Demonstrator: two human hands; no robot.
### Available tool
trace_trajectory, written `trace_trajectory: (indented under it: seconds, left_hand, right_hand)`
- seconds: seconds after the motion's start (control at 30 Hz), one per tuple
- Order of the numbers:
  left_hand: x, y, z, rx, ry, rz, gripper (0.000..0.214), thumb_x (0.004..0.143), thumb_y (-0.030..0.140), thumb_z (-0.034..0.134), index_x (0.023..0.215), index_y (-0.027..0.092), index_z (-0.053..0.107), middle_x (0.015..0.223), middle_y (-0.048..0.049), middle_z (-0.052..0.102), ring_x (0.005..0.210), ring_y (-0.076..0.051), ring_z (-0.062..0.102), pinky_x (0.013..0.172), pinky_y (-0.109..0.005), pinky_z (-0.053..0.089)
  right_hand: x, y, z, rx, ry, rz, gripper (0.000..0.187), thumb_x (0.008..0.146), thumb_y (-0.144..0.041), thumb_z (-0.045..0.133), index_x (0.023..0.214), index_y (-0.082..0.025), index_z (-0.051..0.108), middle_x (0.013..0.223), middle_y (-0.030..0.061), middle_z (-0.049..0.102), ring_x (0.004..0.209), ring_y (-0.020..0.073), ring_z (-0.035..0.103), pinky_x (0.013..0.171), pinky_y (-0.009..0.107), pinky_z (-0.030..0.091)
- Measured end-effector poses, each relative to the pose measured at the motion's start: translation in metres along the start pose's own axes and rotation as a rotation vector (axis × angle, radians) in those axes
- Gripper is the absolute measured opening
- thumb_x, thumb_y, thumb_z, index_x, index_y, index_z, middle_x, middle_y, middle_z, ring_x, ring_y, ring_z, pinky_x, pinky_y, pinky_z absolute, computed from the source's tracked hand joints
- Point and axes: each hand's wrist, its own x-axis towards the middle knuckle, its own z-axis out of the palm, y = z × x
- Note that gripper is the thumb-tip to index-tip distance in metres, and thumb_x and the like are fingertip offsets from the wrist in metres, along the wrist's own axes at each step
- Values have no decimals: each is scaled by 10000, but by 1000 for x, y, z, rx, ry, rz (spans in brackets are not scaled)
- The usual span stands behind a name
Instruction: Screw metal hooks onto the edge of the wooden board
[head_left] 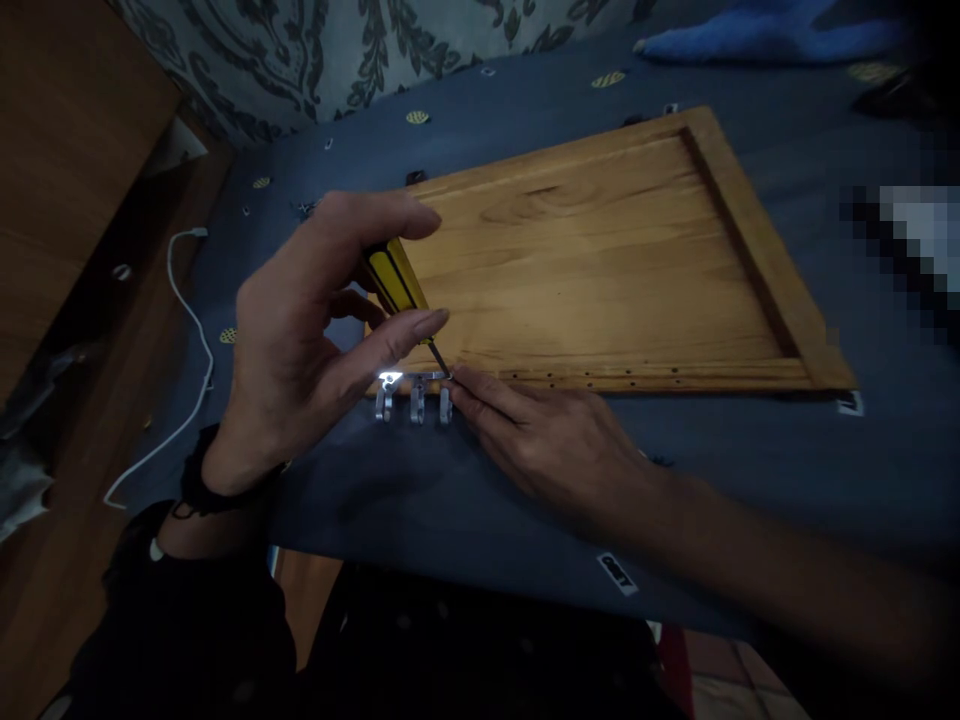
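My left hand (pixel 300 320) is curled around the yellow-and-black handle of a screwdriver (pixel 397 280), with the index finger across the top and the thumb along its lower side. The thin shaft slants down to a small shiny metal bracket (pixel 418 390) with three prongs, lying along the near edge of a wooden panel (pixel 585 260). At the bracket's right end, beside the screwdriver's tip, the fingers of my right hand (pixel 540 430) are pressed together on the metal. Any screw under the tip is hidden by the fingers.
Several small dark holes run along the panel's near rail (pixel 630 380). The panel rests on a dark blue patterned cloth (pixel 450 500). A white cable (pixel 199 340) lies at the left beside wooden furniture (pixel 67 150). Blue fabric (pixel 757 38) lies at the back right.
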Motion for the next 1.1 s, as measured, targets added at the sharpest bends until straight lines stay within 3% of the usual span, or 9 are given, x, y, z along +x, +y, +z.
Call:
trace_trajectory:
  seconds: [0.07, 0.23, 0.4, 0.53, 0.8, 0.97, 1.1]
  left_hand:
    - [-1, 3, 1, 7, 20, -22, 405, 862, 334, 819, 1252, 349, 711, 1154, -13, 714, 850, -172, 677, 657, -306, 645]
    - [-1, 1, 0, -49, 31, -7, 435, 870, 265, 819, 1283, 300, 687, 1205, -10, 683, 1071, -189, 691, 713, -253, 666]
    - [-1, -4, 2, -52, 14, -36, 360, 917, 319, 772, 1260, 280, 667, 1125, -12, 661, 889, -136, 689, 701, -251, 637]
    - [-1, 1, 5, -26, 68, -19, 397, 814, 359, 862, 1181, 289, 727, 1088, -18, 700, 864, -175, 690, 628, -295, 634]
    - [1, 2, 4, -78, 54, -72, 367, 880, 304, 815, 1223, 300, 685, 1175, -4, 655, 934, -160, 707, 735, -300, 668]
    - [1, -3, 8, -55, 94, -24, 380, 847, 396, 831, 1201, 311, 723, 1098, -16, 682, 853, -164, 705, 655, -295, 645]
    - [-1, 0, 5, -49, 64, 10, 434, 834, 286, 851, 1239, 277, 698, 1120, 8, 691, 850, -136, 691, 644, -236, 635]
  right_hand:
    - [0, 0, 1, 12, 8, 0, 327, 999, -81, 502, 1253, -76, 709, 1337, 109, 714, 896, 208, 754, 627, 323, 578]
    - [-1, 0, 2, 12, 6, 11, 311, 997, -89, 520, 1238, -87, 718, 1327, 90, 721, 871, 197, 756, 608, 324, 580]
    - [-1, 1, 1, -14, -14, 1, 336, 995, -85, 523, 1286, -91, 693, 1337, 97, 715, 895, 191, 761, 596, 314, 595]
    - [-1, 1, 2, -11, -15, -5, 343, 1000, -89, 502, 1280, -95, 700, 1343, 104, 711, 922, 198, 761, 629, 313, 615]
    - [-1, 0, 2, 19, -90, 15, 377, 996, -96, 516, 1338, -101, 674, 1403, 117, 672, 893, 191, 753, 590, 329, 609]
    - [-1, 1, 2, 30, -80, 13, 374, 999, -97, 508, 1330, -102, 681, 1396, 130, 674, 921, 203, 749, 620, 321, 608]
    - [-1, 1, 2, 23, -51, 12, 349, 1014, -104, 492, 1293, -100, 701, 1373, 117, 691, 914, 198, 751, 620, 315, 602]
